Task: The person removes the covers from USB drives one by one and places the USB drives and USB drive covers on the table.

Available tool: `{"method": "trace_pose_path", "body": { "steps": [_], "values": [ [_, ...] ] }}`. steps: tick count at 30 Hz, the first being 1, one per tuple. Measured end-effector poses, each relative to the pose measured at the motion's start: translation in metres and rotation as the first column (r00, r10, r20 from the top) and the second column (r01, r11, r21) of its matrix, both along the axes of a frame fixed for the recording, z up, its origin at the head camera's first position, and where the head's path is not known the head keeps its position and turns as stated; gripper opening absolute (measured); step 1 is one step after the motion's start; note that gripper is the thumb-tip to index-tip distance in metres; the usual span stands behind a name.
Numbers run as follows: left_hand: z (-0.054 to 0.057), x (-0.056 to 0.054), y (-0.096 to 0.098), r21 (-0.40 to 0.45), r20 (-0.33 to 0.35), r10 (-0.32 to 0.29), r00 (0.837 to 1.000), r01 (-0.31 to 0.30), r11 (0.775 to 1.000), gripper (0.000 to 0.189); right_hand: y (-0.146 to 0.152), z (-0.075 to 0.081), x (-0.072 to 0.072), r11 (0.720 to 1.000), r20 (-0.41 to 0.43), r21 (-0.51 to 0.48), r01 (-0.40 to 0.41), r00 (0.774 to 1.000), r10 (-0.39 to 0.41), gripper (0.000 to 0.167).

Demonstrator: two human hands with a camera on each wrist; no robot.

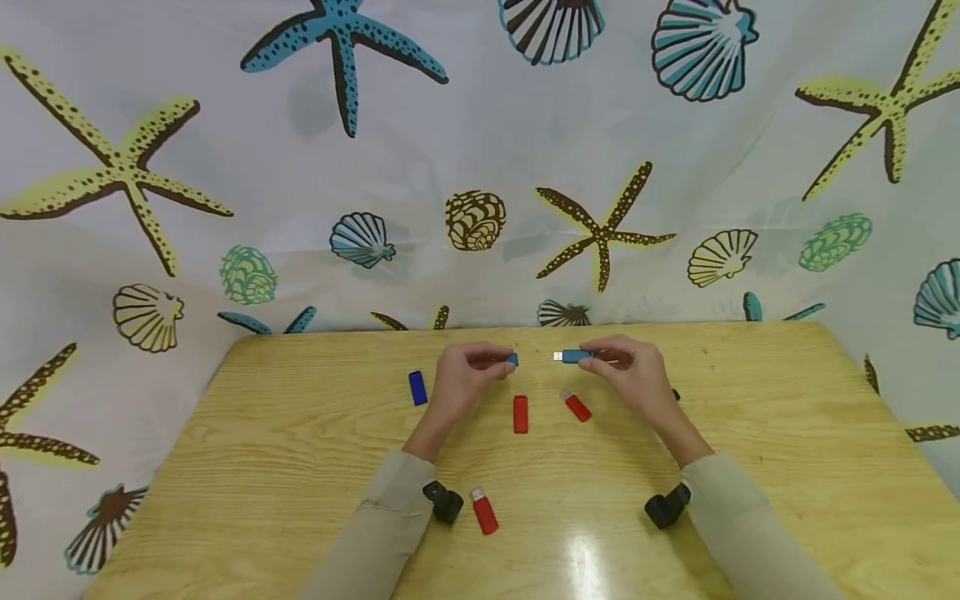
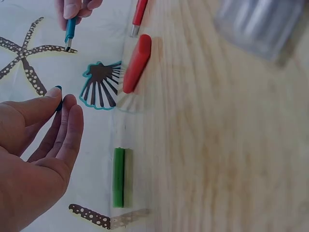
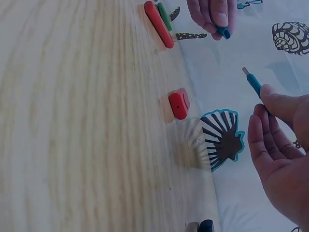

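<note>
My left hand (image 1: 467, 375) pinches a small blue cap (image 1: 512, 359) between thumb and fingertips. Across from it, my right hand (image 1: 628, 373) pinches a blue USB stick (image 1: 576, 356) by its rear end. The stick's bare metal plug points left at the cap, with a gap between them. Both pieces are held above the table near its back edge, as the right wrist view shows the stick (image 3: 253, 83) and cap (image 3: 224, 33) apart. Below the hands lie a red cap-like piece (image 1: 521, 414) and a red USB stick (image 1: 577, 406) with its plug bare.
Another red USB stick (image 1: 485, 512) lies close to my left wrist camera (image 1: 444, 502). A dark blue piece (image 1: 417, 388) lies left of my left hand. Past my right hand, a dark object (image 1: 676, 394) is mostly hidden. Patterned cloth (image 1: 450, 167) hangs behind the wooden table (image 1: 300, 467).
</note>
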State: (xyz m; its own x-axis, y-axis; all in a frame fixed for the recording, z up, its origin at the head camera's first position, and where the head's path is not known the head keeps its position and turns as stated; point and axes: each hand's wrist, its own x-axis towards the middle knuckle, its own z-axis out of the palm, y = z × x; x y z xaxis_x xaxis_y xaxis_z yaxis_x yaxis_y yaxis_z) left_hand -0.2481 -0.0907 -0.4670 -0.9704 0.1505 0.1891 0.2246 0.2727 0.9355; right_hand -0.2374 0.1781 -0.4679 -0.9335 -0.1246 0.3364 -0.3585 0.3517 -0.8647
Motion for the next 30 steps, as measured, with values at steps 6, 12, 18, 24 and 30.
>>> {"method": "trace_pose_path", "body": {
  "steps": [6, 12, 18, 24, 30],
  "values": [
    [-0.002, -0.014, 0.000, -0.056, 0.001, 0.047, 0.999, -0.047, 0.997, 0.016, -0.005, -0.004, -0.016, 0.999, 0.040, -0.043, -0.011, 0.999, 0.012, 0.025],
    [-0.006, -0.027, 0.002, -0.106, -0.008, 0.062, 0.998, -0.062, 0.992, 0.016, -0.011, -0.010, -0.030, 0.998, 0.074, -0.055, -0.010, 0.997, 0.014, 0.027],
    [-0.013, -0.042, 0.009, -0.153, -0.032, 0.042, 0.999, -0.046, 0.987, 0.015, -0.015, -0.013, -0.044, 0.999, 0.149, -0.023, 0.026, 0.989, -0.022, 0.025],
    [-0.016, -0.052, 0.014, -0.195, -0.033, 0.040, 0.999, -0.045, 0.980, 0.014, -0.019, -0.017, -0.053, 0.999, 0.186, -0.005, 0.051, 0.981, -0.049, 0.024],
    [-0.021, -0.060, 0.015, -0.244, -0.026, 0.029, 0.999, -0.035, 0.969, 0.013, -0.022, -0.026, -0.059, 0.996, 0.189, 0.035, 0.084, 0.978, -0.089, 0.025]
  ]
}}
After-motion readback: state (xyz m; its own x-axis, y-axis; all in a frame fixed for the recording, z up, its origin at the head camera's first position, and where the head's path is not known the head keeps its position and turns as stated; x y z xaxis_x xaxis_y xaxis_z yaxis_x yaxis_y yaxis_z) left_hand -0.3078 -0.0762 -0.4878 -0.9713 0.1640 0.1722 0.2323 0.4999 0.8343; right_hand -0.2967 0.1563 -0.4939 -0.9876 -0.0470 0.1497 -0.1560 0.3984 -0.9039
